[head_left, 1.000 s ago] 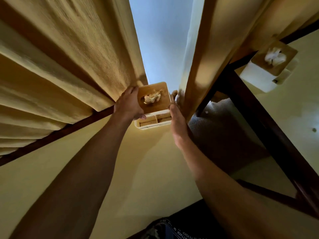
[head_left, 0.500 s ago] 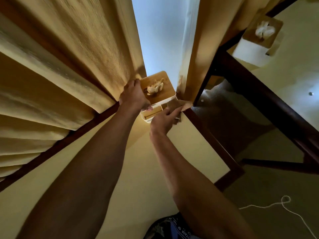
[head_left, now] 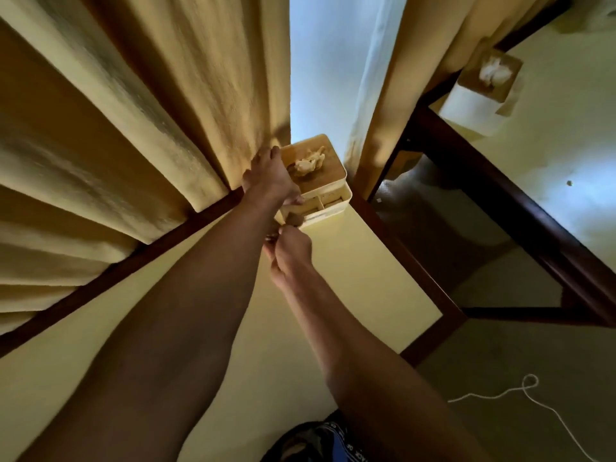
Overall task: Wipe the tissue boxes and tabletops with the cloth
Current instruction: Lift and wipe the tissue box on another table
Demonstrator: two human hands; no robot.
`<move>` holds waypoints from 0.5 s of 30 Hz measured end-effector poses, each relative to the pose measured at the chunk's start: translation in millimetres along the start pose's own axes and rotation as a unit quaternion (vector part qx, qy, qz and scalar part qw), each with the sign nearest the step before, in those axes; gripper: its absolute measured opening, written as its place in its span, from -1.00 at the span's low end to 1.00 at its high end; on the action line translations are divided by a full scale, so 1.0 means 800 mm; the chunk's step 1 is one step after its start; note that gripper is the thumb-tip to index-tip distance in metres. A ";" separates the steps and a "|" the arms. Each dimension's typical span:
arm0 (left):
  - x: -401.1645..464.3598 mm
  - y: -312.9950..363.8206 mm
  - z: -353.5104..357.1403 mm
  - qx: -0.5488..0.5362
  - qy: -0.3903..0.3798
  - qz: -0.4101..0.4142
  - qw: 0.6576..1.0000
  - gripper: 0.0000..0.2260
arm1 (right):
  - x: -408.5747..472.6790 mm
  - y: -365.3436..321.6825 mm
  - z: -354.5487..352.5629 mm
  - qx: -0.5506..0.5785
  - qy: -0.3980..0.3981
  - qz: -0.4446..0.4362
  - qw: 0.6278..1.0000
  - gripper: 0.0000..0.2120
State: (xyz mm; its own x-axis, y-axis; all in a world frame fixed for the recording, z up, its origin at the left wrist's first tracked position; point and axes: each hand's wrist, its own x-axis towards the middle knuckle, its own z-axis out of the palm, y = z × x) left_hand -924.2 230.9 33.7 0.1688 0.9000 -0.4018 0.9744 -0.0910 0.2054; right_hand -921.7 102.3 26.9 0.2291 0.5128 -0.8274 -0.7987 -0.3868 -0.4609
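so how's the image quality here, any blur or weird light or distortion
Head view: wide-angle warping bends the table edge and splays the curtains; bright daylight through the curtain gap washes out the centre; the far tissue box is soft and smeared; both forearms are dim, and the near tissue box stays fairly sharp.

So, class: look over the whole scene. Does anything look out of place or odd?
One thing: a thin white cord lies loose and looped on the floor at lower right, attached to nothing visible. Otherwise both wooden-lidded tissue boxes, the near one and the far one, sit upright on their cream tabletops.
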 end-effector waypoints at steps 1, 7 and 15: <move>-0.001 -0.006 0.002 -0.018 -0.012 0.007 1.000 0.17 | -0.007 -0.004 -0.010 -0.018 -0.013 0.003 1.000 -0.79; -0.056 -0.055 0.015 -0.324 0.141 0.019 0.936 -0.42 | -0.023 -0.046 -0.078 -0.214 -0.084 -0.035 0.973 -0.81; -0.188 -0.107 0.077 -0.723 -0.162 -0.091 0.666 -0.35 | -0.041 -0.070 -0.065 -0.390 -0.191 -0.090 0.896 -0.71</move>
State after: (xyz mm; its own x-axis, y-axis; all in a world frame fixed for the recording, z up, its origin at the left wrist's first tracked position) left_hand -1024.3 77.0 21.4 0.3187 0.6801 -0.6603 -0.1387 0.7225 0.6773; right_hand -855.5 67.4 63.0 -0.0115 0.7878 -0.6158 -0.1014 -0.6136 -0.7831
